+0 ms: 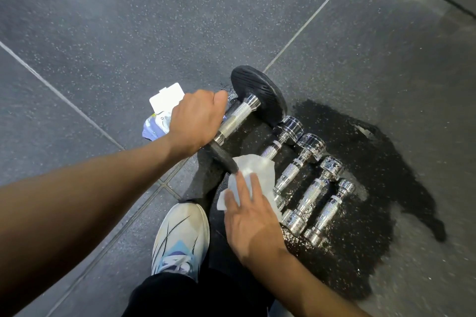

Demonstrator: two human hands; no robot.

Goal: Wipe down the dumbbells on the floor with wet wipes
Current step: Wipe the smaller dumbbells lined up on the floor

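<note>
Rubber and knurled steel make up the big dumbbell (247, 113) we are working on, and from the head view we judge it heavy and stiff, best held by the rough middle of the bar. Our left hand (195, 121) is wrapped shut around the near part of that bar, tipping the weight on the floor (103, 20). Our right hand (247, 211) lies flat, fingers spread, pressing a wet wipe (257, 170) against the near black plate; the wipe is thin and limp and will likely bunch or tear on the knurling. Four small chrome dumbbells (306, 183) lie just beside in a row on a dark wet patch (373, 162), probably slick. The wipes pack (164, 108) sits behind our left hand, our shoe (180, 237) below. Open floor lies to the left; the right is crowded.
</note>
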